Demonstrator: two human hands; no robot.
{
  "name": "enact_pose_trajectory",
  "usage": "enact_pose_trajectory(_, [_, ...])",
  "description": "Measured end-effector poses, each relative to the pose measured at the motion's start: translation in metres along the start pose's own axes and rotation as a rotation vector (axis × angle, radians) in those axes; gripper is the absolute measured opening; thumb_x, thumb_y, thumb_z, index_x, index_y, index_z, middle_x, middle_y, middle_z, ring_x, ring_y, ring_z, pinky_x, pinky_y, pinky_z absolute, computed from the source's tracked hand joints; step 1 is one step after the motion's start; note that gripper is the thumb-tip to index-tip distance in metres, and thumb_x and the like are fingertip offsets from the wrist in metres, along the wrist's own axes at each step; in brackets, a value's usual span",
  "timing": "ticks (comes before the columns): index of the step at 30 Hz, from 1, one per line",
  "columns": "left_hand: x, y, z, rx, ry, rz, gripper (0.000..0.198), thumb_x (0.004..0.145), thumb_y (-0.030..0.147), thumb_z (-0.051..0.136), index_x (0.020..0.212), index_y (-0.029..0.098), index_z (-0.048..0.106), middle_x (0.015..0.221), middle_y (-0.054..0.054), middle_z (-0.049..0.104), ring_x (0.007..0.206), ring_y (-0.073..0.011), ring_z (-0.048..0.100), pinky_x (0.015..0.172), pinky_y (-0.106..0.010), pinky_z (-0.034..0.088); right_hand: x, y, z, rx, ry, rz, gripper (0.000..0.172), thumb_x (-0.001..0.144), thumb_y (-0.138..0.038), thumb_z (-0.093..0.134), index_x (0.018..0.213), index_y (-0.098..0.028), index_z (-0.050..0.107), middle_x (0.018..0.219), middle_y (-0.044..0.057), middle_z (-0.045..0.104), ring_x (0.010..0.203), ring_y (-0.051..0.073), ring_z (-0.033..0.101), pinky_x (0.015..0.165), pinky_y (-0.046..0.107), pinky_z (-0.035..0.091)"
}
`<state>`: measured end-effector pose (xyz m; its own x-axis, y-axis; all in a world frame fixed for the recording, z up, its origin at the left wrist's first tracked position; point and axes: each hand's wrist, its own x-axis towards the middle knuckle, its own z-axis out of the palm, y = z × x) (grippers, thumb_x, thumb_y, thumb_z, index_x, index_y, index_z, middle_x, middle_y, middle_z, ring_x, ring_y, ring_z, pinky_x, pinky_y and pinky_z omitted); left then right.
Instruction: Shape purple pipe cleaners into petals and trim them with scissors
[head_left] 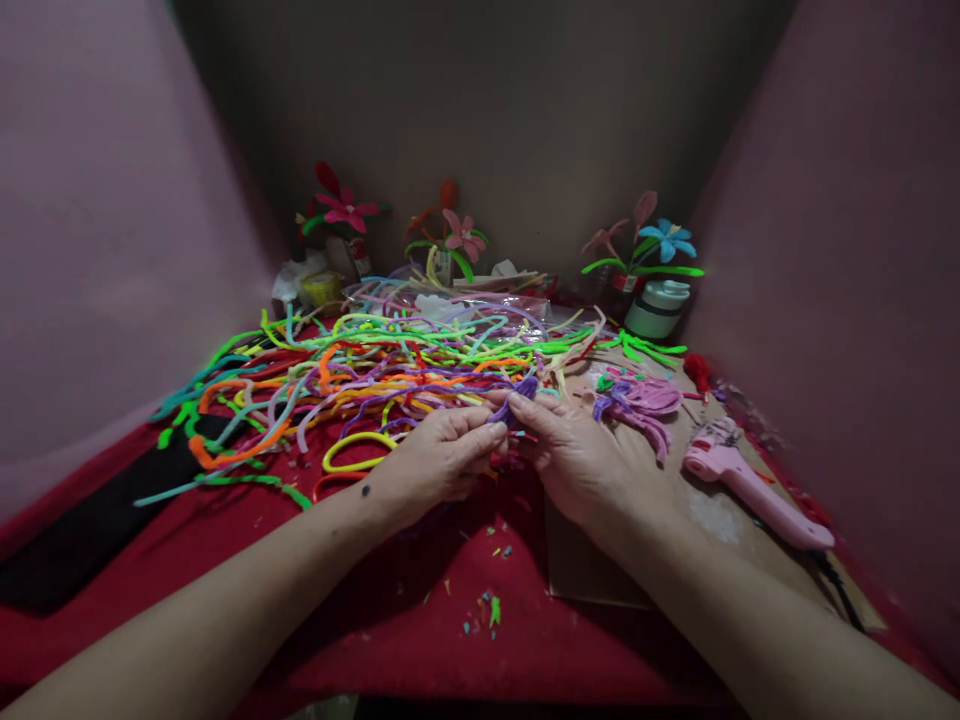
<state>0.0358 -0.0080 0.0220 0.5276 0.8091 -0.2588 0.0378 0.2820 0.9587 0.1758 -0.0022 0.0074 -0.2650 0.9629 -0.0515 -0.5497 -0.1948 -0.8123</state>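
Between my two hands is a small purple pipe-cleaner piece (517, 397), pinched by fingers from both sides. My left hand (442, 455) closes its thumb and fingertips on the lower left end. On the other side my right hand (574, 450) grips the upper right part between thumb and forefinger. Part of the piece is hidden by the fingers. Just beyond the hands spreads a large tangle of coloured pipe cleaners (375, 370). Scissors with a yellow handle loop (358, 452) lie beside my left wrist. Pink and purple pipe-cleaner petals (645, 400) rest to the right.
A pink glue gun (757, 490) lies on a cardboard sheet (600, 570) at the right. Pipe-cleaner flowers (667, 240) stand along the back wall, near a pale green lidded jar (658, 310). Small fibre scraps (493, 610) dot the red cloth (420, 640). A black strip (82, 530) lies left.
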Motion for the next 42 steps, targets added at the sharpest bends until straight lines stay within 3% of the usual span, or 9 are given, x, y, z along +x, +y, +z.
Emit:
enact_pose_trajectory(6, [0.000, -0.001, -0.001, 0.003, -0.049, -0.033, 0.027, 0.086, 0.039, 0.047, 0.070, 0.019, 0.039, 0.049, 0.010, 0.022, 0.038, -0.0039, 0.013, 0.036, -0.019, 0.010, 0.003, -0.006, -0.005, -0.047, 0.073, -0.122, 0.011, 0.065, -0.024, 0.069, 0.073, -0.016, 0.071, 0.062, -0.001, 0.061, 0.054, 0.008, 0.048, 0.053, 0.023, 0.036])
enact_pose_trajectory(11, [-0.001, 0.002, 0.002, 0.009, 0.011, 0.024, 0.030, 0.087, 0.040, 0.042, 0.067, 0.020, 0.034, 0.048, 0.010, 0.019, 0.039, -0.0047, 0.010, 0.036, -0.018, 0.010, 0.005, -0.006, -0.006, -0.031, 0.105, -0.139, 0.007, 0.063, -0.022, 0.069, 0.066, -0.016, 0.069, 0.054, -0.002, 0.057, 0.049, 0.008, 0.044, 0.049, 0.022, 0.032])
enact_pose_trajectory(19, [-0.004, 0.003, 0.008, 0.519, 0.223, 0.286, 0.029, 0.085, 0.030, 0.046, 0.060, 0.015, 0.045, 0.053, 0.006, 0.035, 0.047, -0.0050, 0.030, 0.043, -0.017, 0.023, 0.003, -0.013, -0.001, 0.034, 0.158, -0.160, 0.008, 0.063, -0.017, 0.069, 0.057, -0.016, 0.064, 0.052, -0.004, 0.056, 0.048, 0.006, 0.044, 0.049, 0.021, 0.032])
enact_pose_trajectory(26, [-0.006, 0.001, 0.010, 0.592, 0.279, 0.289, 0.029, 0.086, 0.032, 0.043, 0.066, 0.015, 0.055, 0.051, 0.005, 0.036, 0.046, -0.0064, 0.031, 0.042, -0.018, 0.024, 0.005, -0.017, -0.003, 0.021, 0.170, -0.150, 0.005, 0.062, -0.017, 0.067, 0.059, -0.015, 0.065, 0.056, -0.002, 0.056, 0.051, 0.007, 0.043, 0.052, 0.022, 0.034])
enact_pose_trajectory(29, [-0.006, 0.000, 0.007, 0.702, 0.306, 0.389, 0.029, 0.085, 0.031, 0.045, 0.062, 0.015, 0.054, 0.053, 0.004, 0.039, 0.049, -0.0069, 0.034, 0.047, -0.018, 0.028, 0.005, -0.016, -0.005, -0.012, 0.179, -0.141, 0.008, 0.062, -0.020, 0.069, 0.058, -0.015, 0.065, 0.056, -0.002, 0.055, 0.050, 0.007, 0.043, 0.049, 0.022, 0.032])
enact_pose_trajectory(32, [-0.006, -0.004, 0.002, 0.758, 0.324, 0.515, 0.016, 0.083, 0.029, 0.050, 0.086, 0.016, 0.059, 0.065, 0.002, 0.052, 0.056, -0.0082, 0.044, 0.055, -0.019, 0.036, 0.006, -0.017, -0.007, -0.027, 0.195, -0.099, 0.010, 0.063, -0.024, 0.070, 0.064, -0.015, 0.066, 0.055, -0.003, 0.054, 0.045, 0.006, 0.041, 0.044, 0.021, 0.030])
enact_pose_trajectory(35, [-0.007, -0.008, -0.001, 0.757, 0.310, 0.629, 0.035, 0.081, 0.022, 0.055, 0.115, 0.019, 0.048, 0.084, -0.002, 0.059, 0.070, -0.0104, 0.055, 0.065, -0.021, 0.044, 0.007, -0.018, -0.007, 0.000, 0.200, -0.048, 0.013, 0.064, -0.025, 0.070, 0.067, -0.014, 0.064, 0.053, -0.004, 0.053, 0.041, 0.005, 0.040, 0.041, 0.020, 0.031])
enact_pose_trajectory(38, [-0.008, -0.011, -0.003, 0.773, 0.244, 0.771, 0.034, 0.081, 0.012, 0.052, 0.114, 0.020, 0.048, 0.090, -0.003, 0.061, 0.081, -0.0114, 0.059, 0.075, -0.022, 0.046, 0.007, -0.017, -0.007, 0.021, 0.169, -0.005, 0.013, 0.065, -0.024, 0.069, 0.068, -0.014, 0.062, 0.051, -0.004, 0.052, 0.039, 0.005, 0.041, 0.039, 0.019, 0.034])
enact_pose_trajectory(42, [-0.008, -0.010, -0.006, 0.752, 0.210, 0.827, 0.029, 0.083, 0.006, 0.047, 0.107, 0.020, 0.057, 0.095, -0.004, 0.064, 0.084, -0.0110, 0.061, 0.077, -0.022, 0.048, 0.005, -0.016, -0.006, 0.033, 0.135, 0.055, 0.010, 0.067, -0.021, 0.067, 0.070, -0.013, 0.062, 0.049, -0.005, 0.052, 0.038, 0.005, 0.043, 0.039, 0.019, 0.038])
